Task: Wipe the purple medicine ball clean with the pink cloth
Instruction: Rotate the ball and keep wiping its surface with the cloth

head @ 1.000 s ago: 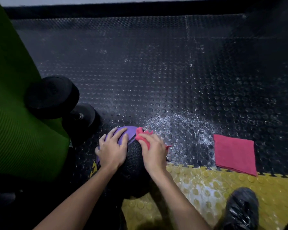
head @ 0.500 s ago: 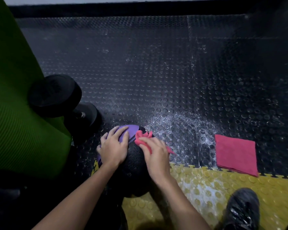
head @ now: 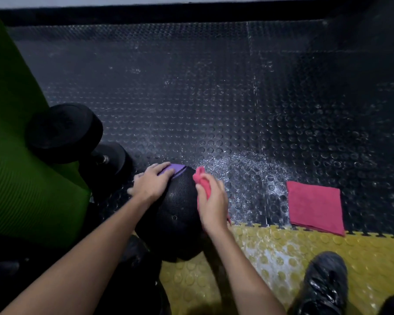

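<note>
1. The right grip point(head: 210, 204) is clenched round a bunched pink cloth point(head: 201, 178); it presses the cloth against the ball's upper right side; a tuft pokes out above the fingers.
2. The left grip point(head: 151, 184) is released; its fingers lie spread flat on the ball's upper left, fingertips on the purple panel.
3. The purple medicine ball point(head: 180, 212) sits between both forearms, where the black studded floor point(head: 214, 98) meets the yellow tiles point(head: 282, 258); most of its visible face is black.
4. Left of the ball stands a black dumbbell point(head: 64, 130), touching a green mat point(head: 16, 155).
5. To the right, well apart, a folded cloth point(head: 315, 206) lies flat; pale speckles dot the floor between; a dark shoe point(head: 323, 285) rests on the yellow tiles.
</note>
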